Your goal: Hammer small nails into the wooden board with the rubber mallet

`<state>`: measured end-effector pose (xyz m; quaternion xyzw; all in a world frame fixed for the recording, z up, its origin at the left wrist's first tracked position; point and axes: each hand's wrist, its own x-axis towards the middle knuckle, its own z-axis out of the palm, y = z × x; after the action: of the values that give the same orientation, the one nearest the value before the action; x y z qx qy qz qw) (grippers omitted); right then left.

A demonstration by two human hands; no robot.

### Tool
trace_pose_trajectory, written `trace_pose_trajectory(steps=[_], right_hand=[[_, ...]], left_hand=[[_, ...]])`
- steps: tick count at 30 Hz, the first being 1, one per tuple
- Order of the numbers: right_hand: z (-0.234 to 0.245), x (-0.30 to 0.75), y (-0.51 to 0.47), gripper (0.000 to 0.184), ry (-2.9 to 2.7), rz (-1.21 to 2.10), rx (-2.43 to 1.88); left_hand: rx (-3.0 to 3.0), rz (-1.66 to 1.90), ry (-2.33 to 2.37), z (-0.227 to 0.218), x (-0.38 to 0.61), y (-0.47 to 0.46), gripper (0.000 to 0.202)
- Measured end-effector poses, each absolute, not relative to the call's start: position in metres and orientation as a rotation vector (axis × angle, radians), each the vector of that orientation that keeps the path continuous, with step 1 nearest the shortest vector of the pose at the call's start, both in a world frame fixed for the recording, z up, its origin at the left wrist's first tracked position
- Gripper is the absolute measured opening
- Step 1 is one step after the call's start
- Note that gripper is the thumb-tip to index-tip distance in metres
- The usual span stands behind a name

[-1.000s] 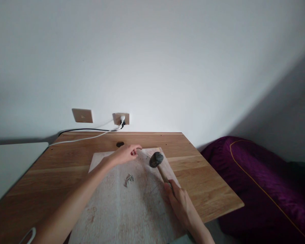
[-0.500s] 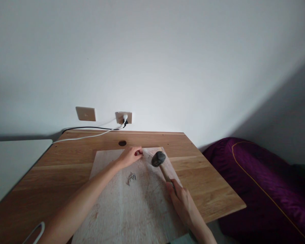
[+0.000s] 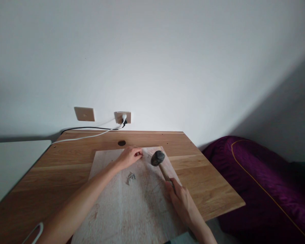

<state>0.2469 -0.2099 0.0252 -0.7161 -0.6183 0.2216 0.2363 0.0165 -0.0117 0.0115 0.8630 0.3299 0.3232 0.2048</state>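
My right hand (image 3: 181, 196) is wrapped round the wooden handle of a mallet with a dark head (image 3: 158, 158). The head hangs over the right side of a pale wooden board (image 3: 122, 206). Near the board's far edge, my left hand (image 3: 130, 156) is closed in a pinch, fingertips low at the surface. Whatever is between those fingers is too small to make out. A little pile of silvery nails (image 3: 131, 177) lies on the board, nearer to me than the left hand. Between the left fingers and the mallet head a tiny dark upright bit (image 3: 148, 156) shows on the board.
The board rests on a wooden table (image 3: 208, 176) against a white wall. Behind it are a round cable hole (image 3: 121, 143) and a wall socket (image 3: 122, 117) with plugs and a white cable (image 3: 83, 138). A purple covered object (image 3: 244, 183) stands to the right.
Hardly anything differs. The view has shifted slightly, and both hands and the mallet keep nearly the same places over the board.
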Motion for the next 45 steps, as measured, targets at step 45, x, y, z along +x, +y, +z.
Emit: trace_pose_trajectory(steps=[45], right_hand=[[0.039,0.24,-0.212,0.048,-1.667,0.666,-1.932]], left_hand=[[2.517,0.928,0.864,0.014,0.013,-0.016,0.012]])
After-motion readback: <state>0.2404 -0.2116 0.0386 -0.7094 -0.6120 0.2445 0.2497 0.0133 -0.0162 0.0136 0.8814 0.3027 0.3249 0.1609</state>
